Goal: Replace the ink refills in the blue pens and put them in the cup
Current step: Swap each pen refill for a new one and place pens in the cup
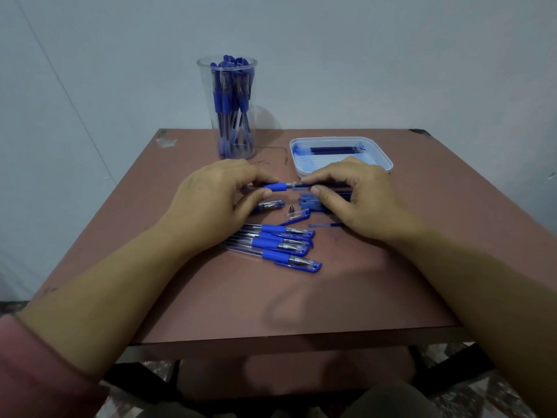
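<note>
ink swap in hand: left grip (223, 191) pinches the pen barrel (275, 186), right grip (355, 191) pinches the refill (297, 185) at its mouth; next likely needs both kept in line.

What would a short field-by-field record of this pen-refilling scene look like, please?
left hand: grips pen barrel by blue grip
right hand: pinches dark refill at barrel's end
cup: clear, upright, table's far side, holds blue pens
tray: white, right of cup, holds refills
capped pens: row lying near person
loose parts: cap and metal tip beyond that row
</note>
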